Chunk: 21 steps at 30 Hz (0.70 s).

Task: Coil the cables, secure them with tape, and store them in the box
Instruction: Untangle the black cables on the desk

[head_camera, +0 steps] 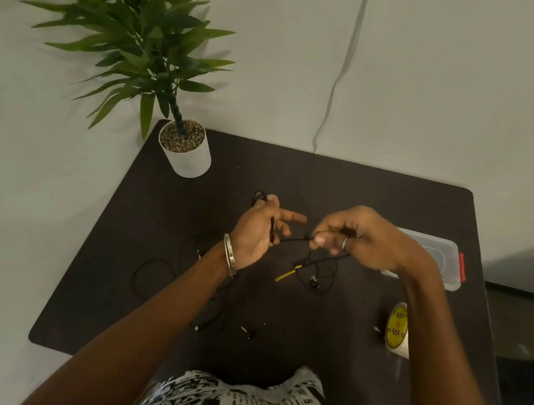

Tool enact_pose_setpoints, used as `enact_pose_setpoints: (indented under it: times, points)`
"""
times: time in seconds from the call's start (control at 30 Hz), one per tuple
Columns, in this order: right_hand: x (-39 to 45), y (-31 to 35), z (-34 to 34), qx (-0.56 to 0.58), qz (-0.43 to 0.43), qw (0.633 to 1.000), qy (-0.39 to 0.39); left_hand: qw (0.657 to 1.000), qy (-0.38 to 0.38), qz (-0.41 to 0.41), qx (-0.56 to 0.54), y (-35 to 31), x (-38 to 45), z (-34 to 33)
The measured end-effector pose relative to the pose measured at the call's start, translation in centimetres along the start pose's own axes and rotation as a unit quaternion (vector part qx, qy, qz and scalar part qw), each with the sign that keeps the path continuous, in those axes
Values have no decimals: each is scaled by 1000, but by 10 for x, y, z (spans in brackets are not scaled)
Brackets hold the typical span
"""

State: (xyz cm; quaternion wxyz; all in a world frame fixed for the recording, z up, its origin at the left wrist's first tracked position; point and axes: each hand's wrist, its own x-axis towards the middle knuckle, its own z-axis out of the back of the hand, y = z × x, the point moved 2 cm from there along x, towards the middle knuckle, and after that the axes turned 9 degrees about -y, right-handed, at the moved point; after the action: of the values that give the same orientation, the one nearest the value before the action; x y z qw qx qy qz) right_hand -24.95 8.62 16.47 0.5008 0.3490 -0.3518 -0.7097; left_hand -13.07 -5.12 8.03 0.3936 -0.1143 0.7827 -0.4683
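Above the middle of the dark table (346, 193), my left hand (256, 232) holds loops of a thin black cable (294, 240), a loop sticking out past my fingers. My right hand (354, 238) pinches the same cable a short way to the right. The rest of this cable hangs down to the table, ending in a yellow-banded plug (288, 273) and an earbud (313, 283). A clear plastic box (441, 254) with a red latch sits behind my right wrist. A roll of clear tape (397, 329) with a yellow core stands at the right.
Another black cable (152, 275) lies loose on the left of the table, with more cable and small plugs (248, 332) near the front. A white pot (185, 152) with a green plant stands at the back left corner. A thin grey cord (338, 74) runs down the wall.
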Motion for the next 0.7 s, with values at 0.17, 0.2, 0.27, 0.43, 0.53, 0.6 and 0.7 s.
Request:
enact_pose_setpoints:
  times: [0.17,0.2,0.27,0.43,0.53,0.6,0.7]
  points:
    - [-6,0,-13,-5,-15,995,94,978,-97,38,-181,-3,13,25]
    - [-7,-2,-13,0,-17,997,80,986,-97,21,-135,-2,13,28]
    - [-6,-4,-10,34,-32,998,33,998,-63,-16,-13,1,6,26]
    - [10,-9,4,73,-63,992,-76,979,153,-24,131,27,-19,5]
    - [18,-13,8,73,-80,990,-88,950,292,3,108,35,-27,-6]
    - [23,-17,10,69,-80,989,-101,942,324,33,80,34,-31,-9]
    - [28,-26,12,52,-72,988,-126,938,337,76,35,32,-33,-8]
